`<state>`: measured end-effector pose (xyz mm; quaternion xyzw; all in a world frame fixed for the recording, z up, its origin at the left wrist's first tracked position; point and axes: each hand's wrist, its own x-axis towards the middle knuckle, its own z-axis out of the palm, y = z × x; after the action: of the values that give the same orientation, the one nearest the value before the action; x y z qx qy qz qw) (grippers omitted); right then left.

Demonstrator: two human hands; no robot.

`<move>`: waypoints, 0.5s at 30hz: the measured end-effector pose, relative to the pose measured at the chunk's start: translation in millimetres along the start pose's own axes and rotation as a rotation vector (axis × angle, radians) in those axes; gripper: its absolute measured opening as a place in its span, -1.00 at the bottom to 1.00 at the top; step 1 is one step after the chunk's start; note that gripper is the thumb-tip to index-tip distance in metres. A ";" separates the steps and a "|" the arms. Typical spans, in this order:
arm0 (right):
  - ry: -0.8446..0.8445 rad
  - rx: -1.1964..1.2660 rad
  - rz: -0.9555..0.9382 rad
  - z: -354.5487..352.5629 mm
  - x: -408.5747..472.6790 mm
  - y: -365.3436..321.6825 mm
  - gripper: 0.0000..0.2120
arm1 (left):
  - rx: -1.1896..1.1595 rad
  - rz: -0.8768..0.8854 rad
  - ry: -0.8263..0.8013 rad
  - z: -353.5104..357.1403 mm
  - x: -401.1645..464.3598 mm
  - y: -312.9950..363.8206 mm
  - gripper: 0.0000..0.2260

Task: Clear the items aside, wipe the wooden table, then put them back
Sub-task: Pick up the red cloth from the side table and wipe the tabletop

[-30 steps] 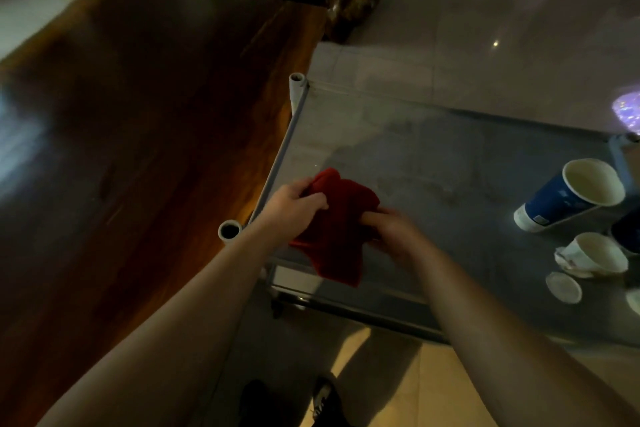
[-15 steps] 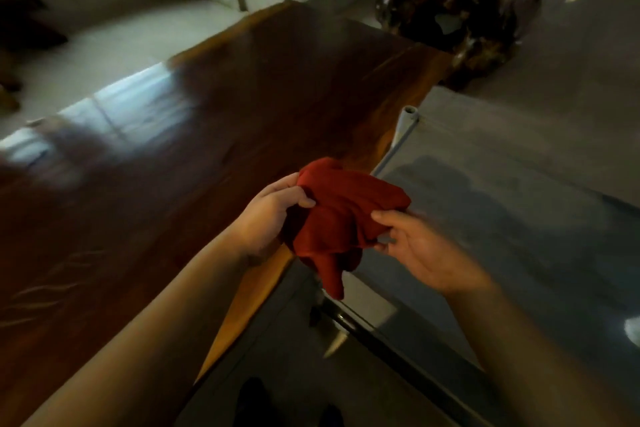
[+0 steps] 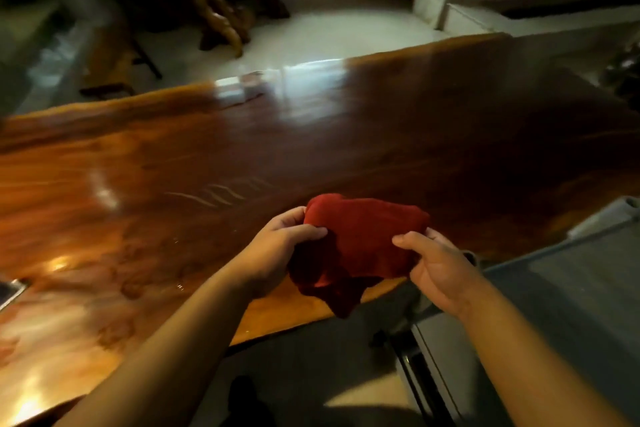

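A bunched red cloth (image 3: 363,243) hangs in the air over the near edge of the long glossy wooden table (image 3: 242,156). My left hand (image 3: 280,250) grips its left side, thumb on top. Its right side is pinched by my right hand (image 3: 436,267). A loose tail of the cloth droops below the table edge. The tabletop shows faint smears and marks left of the cloth.
A grey glass-topped cart (image 3: 571,288) with a white corner post (image 3: 627,210) stands at the right, close to the table. A dark flat object (image 3: 10,289) lies at the table's left edge. Wooden furniture (image 3: 214,21) stands beyond on the pale floor.
My view has swung left from the grey cart to the wooden table. Both hands have carried the red cloth from over the cart to the table's near edge; the cups are out of view.
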<state>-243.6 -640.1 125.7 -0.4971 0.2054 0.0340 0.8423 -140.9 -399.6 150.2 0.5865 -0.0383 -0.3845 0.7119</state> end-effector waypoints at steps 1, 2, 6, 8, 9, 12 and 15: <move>-0.032 -0.031 0.040 20.4 12.1 7.5 -0.46 | -0.040 -0.001 0.045 -21.9 -9.8 -2.7 -0.73; -0.043 -0.051 0.060 27.8 15.7 10.8 -0.46 | -0.064 -0.008 0.064 -29.8 -14.1 -5.8 -0.73; -0.078 -0.137 0.179 69.4 38.8 32.5 -0.40 | -0.164 -0.029 0.145 -76.9 -34.3 -16.2 -0.69; -0.080 -0.168 0.209 91.8 50.2 43.9 -0.44 | -0.198 -0.043 0.171 -100.9 -40.3 -21.0 -0.71; -0.066 -0.177 0.220 102.2 55.9 49.6 -0.48 | -0.213 -0.050 0.186 -112.1 -42.0 -23.1 -0.71; -0.003 -0.226 0.258 129.4 75.2 67.9 -0.59 | -0.238 -0.086 0.202 -145.6 -41.8 -27.6 -0.73; 0.060 -0.270 0.299 149.0 93.5 85.8 -0.65 | -0.258 -0.143 0.205 -176.5 -33.6 -33.5 -0.76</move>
<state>-134.1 -483.8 82.3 -0.5700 0.2956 0.1712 0.7472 -92.1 -238.1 80.0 0.5276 0.1261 -0.3742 0.7521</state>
